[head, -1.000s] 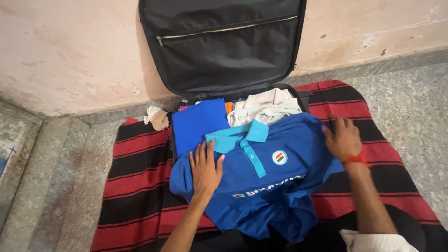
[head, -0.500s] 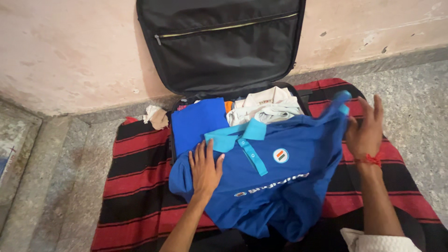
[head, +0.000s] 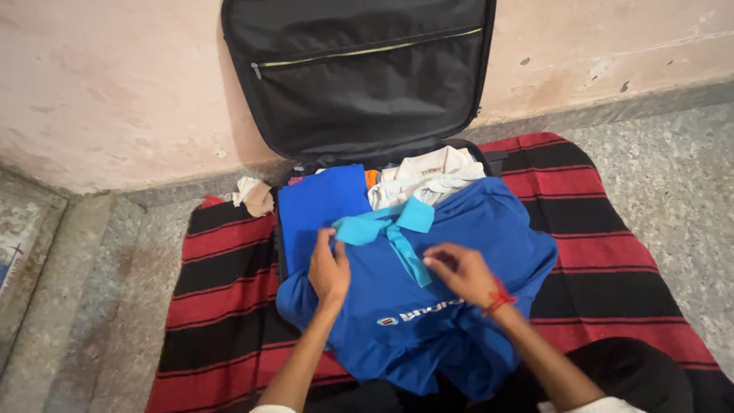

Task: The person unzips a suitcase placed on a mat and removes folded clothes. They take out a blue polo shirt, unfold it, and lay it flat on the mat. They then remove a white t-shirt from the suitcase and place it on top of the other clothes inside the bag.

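Shirt (head: 451, 268) lies across the open suitcase (head: 359, 76), under both hands. Left hand (head: 329, 268) pinches the collar (head: 382, 226); right hand (head: 462, 271) presses flat, fingers loose. The fold could bunch if the cloth slides.

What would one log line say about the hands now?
left hand: pinching light-blue collar | right hand: flat on blue polo shirt | shirt: over open suitcase

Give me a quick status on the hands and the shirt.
Left hand pinching the light blue collar. Right hand flat on the blue polo shirt. Shirt spread over the open suitcase; nothing in the way.
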